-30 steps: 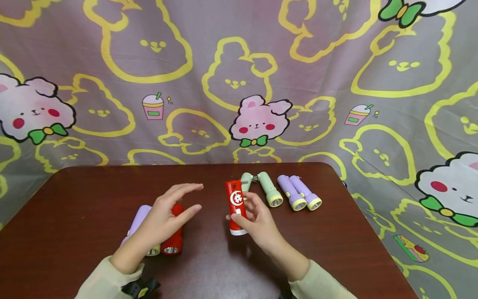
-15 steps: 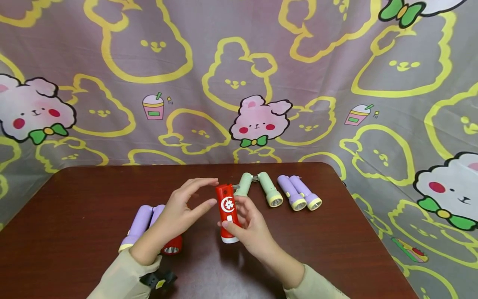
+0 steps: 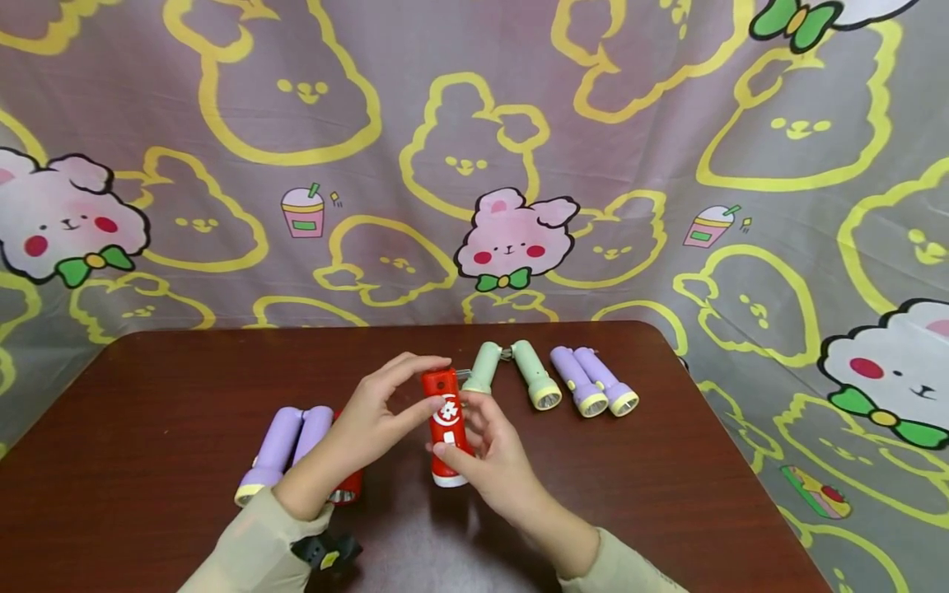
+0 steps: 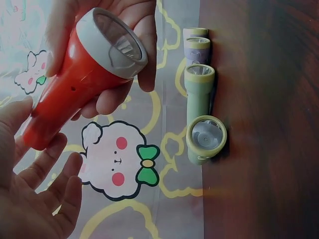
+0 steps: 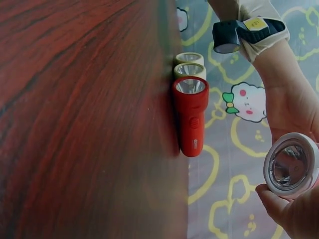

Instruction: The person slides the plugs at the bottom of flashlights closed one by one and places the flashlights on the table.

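A red flashlight [image 3: 448, 432] with a white rim is held above the table, lens end down, and thin metal prongs [image 3: 464, 373] stick out at its upper end. My right hand [image 3: 504, 449] grips its lower body. With thumb and fingers, my left hand [image 3: 378, 412] pinches the tail end, as the left wrist view also shows the flashlight [image 4: 70, 84] between both hands. Its clear lens [image 5: 290, 167] faces the right wrist camera. Below my left forearm lies a second red flashlight [image 5: 192, 119], beside two purple flashlights [image 3: 278, 441] and partly hidden in the head view.
Two green flashlights [image 3: 535, 375] lie at the back of the dark wooden table [image 3: 170, 395], their tail ends close together. Right of them lie two purple flashlights [image 3: 578, 380] side by side. A patterned cloth [image 3: 415, 181] hangs behind the table.
My left hand has moved right and taken hold of the red flashlight's tail end. My right hand has brought the flashlight slightly left and down. The flashlights on the table have stayed put.
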`<state>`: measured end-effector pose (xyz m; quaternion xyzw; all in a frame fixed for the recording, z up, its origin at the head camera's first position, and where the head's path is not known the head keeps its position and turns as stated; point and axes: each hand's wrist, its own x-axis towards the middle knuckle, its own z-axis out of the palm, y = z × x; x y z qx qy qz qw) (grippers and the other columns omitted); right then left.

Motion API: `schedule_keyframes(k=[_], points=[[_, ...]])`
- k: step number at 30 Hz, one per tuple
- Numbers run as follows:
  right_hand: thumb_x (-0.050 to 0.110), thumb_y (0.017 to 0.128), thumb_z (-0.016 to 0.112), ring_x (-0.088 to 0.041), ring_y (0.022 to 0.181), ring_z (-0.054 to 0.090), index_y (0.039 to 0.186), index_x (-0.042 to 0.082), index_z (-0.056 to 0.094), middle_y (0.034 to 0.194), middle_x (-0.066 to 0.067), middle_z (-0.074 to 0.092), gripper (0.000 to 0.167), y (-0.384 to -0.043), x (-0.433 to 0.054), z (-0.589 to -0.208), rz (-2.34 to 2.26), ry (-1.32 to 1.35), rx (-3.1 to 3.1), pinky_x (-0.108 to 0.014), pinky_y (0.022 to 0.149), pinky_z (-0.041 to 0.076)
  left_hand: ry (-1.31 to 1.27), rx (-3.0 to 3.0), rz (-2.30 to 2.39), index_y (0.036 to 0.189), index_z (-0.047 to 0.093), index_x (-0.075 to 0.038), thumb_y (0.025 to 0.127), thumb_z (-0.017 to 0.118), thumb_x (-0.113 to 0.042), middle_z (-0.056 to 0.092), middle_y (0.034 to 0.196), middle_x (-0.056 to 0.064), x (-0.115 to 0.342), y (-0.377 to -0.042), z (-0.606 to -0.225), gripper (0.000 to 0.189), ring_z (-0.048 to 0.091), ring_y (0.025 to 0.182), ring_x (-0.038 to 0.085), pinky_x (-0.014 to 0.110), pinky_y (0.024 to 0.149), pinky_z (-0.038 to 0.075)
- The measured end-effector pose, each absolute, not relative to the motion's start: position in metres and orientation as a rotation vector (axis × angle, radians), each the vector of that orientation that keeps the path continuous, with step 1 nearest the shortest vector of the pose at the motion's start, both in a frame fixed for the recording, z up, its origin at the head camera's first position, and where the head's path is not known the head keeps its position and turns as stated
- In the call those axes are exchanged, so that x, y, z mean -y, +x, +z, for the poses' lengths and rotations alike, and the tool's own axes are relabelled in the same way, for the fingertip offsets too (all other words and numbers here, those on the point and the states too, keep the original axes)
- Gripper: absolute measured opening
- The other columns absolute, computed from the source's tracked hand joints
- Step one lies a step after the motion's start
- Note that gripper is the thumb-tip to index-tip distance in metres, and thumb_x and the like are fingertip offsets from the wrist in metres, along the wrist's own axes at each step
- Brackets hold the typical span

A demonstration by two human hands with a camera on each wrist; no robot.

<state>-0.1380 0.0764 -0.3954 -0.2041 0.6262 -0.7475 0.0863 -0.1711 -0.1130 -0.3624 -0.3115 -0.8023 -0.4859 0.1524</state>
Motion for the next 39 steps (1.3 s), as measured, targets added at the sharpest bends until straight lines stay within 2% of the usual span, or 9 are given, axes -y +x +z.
schedule_keyframes(k=[3,6,13,22,29,39], points=[[-0.003,0.089,0.067,-0.056,0.107,0.062,0.141,-0.003,0.035,0.130,-0.025,0.054,0.062,-0.138,-0.076,-0.396,-2.231,-0.622,-1.867,-0.039,0.086,0.059,-0.904,2.297,-1.407,0.132,0.063,-0.019,0.087,0.076,-0.011,0.067,0.115,-0.004,0.112,-0.172,-0.364,0.047,0.061,0.104,0.009,0.030,0.090,0.055],[-0.003,0.089,0.067,-0.053,0.107,0.063,0.141,-0.004,0.035,0.130,-0.025,0.054,0.061,-0.138,-0.076,-0.396,-2.237,-0.624,-1.869,-0.039,0.086,0.059,-0.914,2.287,-1.415,0.131,0.063,-0.017,0.088,0.076,-0.011,0.067,0.114,-0.003,0.112,-0.173,-0.365,0.045,0.061,0.102,0.009,0.028,0.086,0.055],[-0.003,0.088,0.069,-0.017,0.099,0.071,0.140,-0.005,0.035,0.128,-0.021,0.056,0.062,-0.137,-0.075,-0.395,-2.264,-0.652,-1.848,-0.039,0.085,0.060,-0.943,2.305,-1.404,0.127,0.064,-0.015,0.088,0.075,-0.011,0.067,0.114,0.000,0.114,-0.176,-0.363,0.041,0.060,0.102,0.010,0.030,0.083,0.056],[-0.003,0.088,0.070,-0.015,0.098,0.070,0.139,-0.009,0.034,0.123,-0.009,0.058,0.062,-0.135,-0.072,-0.394,-2.296,-0.713,-1.779,-0.043,0.086,0.059,-0.991,2.337,-1.338,0.123,0.066,-0.016,0.086,0.077,-0.012,0.068,0.114,-0.002,0.121,-0.176,-0.357,0.039,0.062,0.107,0.011,0.039,0.093,0.054],[-0.004,0.088,0.069,-0.012,0.098,0.070,0.137,-0.011,0.036,0.124,-0.022,0.057,0.059,-0.133,-0.070,-0.397,-2.271,-0.760,-1.791,-0.041,0.084,0.060,-0.969,2.382,-1.311,0.122,0.067,-0.018,0.084,0.080,-0.014,0.068,0.112,-0.006,0.127,-0.172,-0.355,0.040,0.059,0.106,0.008,0.039,0.091,0.054],[-0.003,0.088,0.069,-0.013,0.100,0.070,0.137,-0.011,0.037,0.123,-0.024,0.057,0.059,-0.134,-0.069,-0.396,-2.295,-0.765,-1.780,-0.044,0.084,0.060,-0.931,2.316,-1.310,0.116,0.068,-0.018,0.079,0.082,-0.009,0.070,0.108,-0.004,0.127,-0.172,-0.356,0.040,0.059,0.100,0.008,0.032,0.084,0.054]])
